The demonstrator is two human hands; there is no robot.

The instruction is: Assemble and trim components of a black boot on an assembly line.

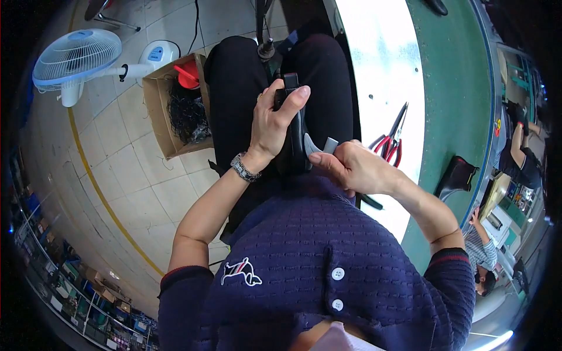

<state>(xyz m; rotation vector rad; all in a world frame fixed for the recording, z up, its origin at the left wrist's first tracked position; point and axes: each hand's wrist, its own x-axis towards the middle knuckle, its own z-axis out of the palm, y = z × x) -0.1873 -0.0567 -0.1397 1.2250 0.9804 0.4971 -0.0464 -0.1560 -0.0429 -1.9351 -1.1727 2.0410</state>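
A white tabletop (380,70) runs beside the person's lap (237,76), where a black shoe (297,137) lies, the left hand (273,121) curled round its far end. The right hand (366,168) clenches a grey-headed tool (331,145), its curved tip just beside the shoe.

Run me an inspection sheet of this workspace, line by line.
Surface: white bench beside the lap, bearing red-handled tools.
Work things: black shoe on the lap, grey curved tool at its side.
Clutter: cardboard box holding tangled dark strands and a red item.
Hands: left hand grips the shoe; right hand holds the tool.
Cables: black cable near the fan.
Surroundings: tiled floor, green strip with a black boot, people at the right.
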